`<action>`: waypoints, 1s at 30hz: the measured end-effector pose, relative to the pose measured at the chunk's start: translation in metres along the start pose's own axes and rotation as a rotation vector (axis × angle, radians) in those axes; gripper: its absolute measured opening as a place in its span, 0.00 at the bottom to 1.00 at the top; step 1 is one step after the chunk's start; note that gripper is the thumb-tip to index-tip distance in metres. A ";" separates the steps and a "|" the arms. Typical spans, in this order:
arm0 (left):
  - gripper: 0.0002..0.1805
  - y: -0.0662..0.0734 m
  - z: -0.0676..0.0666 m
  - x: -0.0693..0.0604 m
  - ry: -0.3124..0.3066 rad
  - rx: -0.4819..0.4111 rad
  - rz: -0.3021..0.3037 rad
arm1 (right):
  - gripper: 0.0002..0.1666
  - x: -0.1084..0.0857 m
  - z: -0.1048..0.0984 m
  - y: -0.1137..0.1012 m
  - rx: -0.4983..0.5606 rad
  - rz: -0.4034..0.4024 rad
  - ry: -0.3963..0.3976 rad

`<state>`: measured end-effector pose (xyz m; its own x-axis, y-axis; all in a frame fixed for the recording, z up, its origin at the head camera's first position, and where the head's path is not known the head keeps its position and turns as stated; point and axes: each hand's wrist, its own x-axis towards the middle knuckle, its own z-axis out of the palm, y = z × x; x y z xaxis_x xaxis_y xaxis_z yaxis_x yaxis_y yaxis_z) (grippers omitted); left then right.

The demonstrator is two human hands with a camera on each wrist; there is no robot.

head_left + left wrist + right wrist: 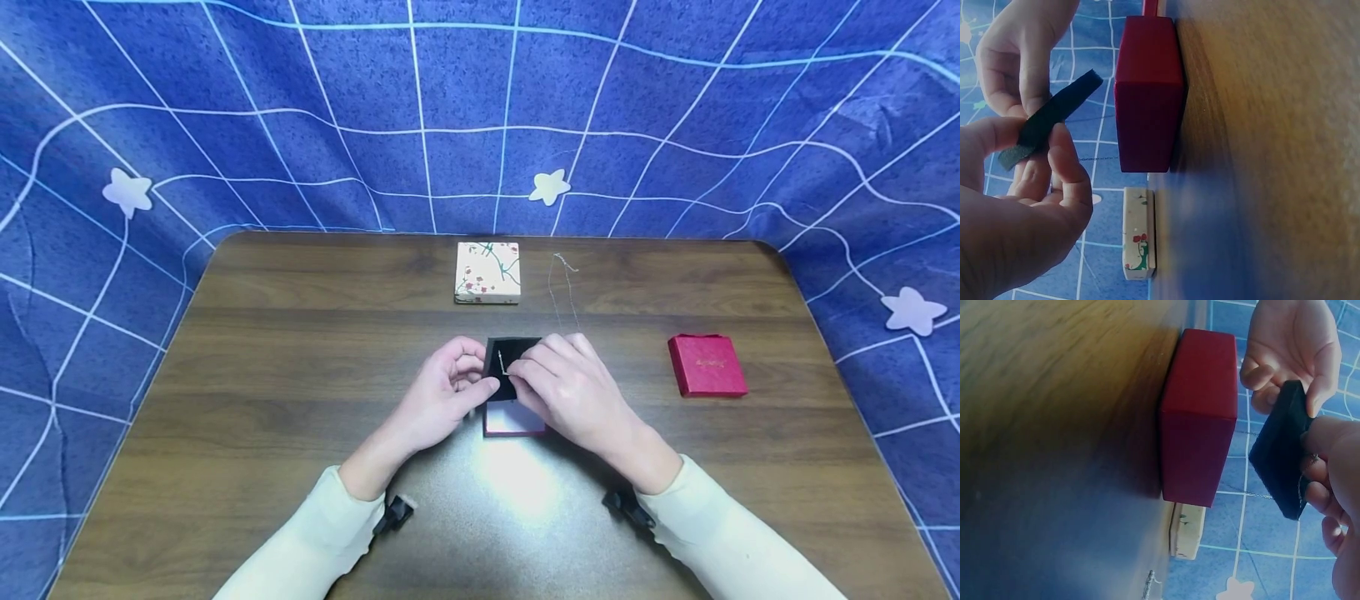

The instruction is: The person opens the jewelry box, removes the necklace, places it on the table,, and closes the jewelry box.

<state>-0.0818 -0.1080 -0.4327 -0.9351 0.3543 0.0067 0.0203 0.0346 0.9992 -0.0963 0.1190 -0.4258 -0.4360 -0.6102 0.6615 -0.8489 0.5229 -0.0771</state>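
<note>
My left hand (438, 400) grips a thin black foam pad (495, 387) by its left side, thumb on top and fingers beneath. At the pad's face, my right hand (573, 387) pinches part of a fine silver necklace (571, 292). Its chain trails past the knuckles onto the wood behind, and some links show by the fingertips in the right wrist view. The pad is tilted and held above an uncovered red box (1150, 94), whose white inside (513, 419) shows from the head. Right-hand fingers hide part of the pad's right side.
A cream floral box (487, 273) stands near the far table edge. To the right lies a red box piece (708, 367) with faint gold lettering. Blue cloth (360, 92) with white lines and stars hangs behind the brown wooden table (300, 333).
</note>
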 end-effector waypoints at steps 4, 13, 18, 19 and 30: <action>0.15 -0.001 0.000 0.001 0.009 0.041 -0.011 | 0.06 -0.001 -0.001 0.000 0.041 0.043 -0.034; 0.14 0.001 -0.001 0.000 0.030 0.094 -0.010 | 0.06 0.003 -0.006 0.001 0.092 0.078 -0.006; 0.14 0.001 -0.001 0.001 0.031 0.139 -0.001 | 0.05 0.005 -0.009 0.002 0.093 0.087 0.046; 0.14 0.001 -0.001 0.001 0.028 0.151 0.000 | 0.06 0.005 -0.010 0.003 0.096 0.092 0.052; 0.13 0.001 -0.001 0.000 0.001 0.225 -0.003 | 0.06 0.007 -0.015 0.006 0.101 0.114 0.094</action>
<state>-0.0820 -0.1086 -0.4313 -0.9356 0.3530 0.0037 0.0955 0.2431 0.9653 -0.0999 0.1268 -0.4101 -0.5051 -0.4894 0.7109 -0.8233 0.5204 -0.2267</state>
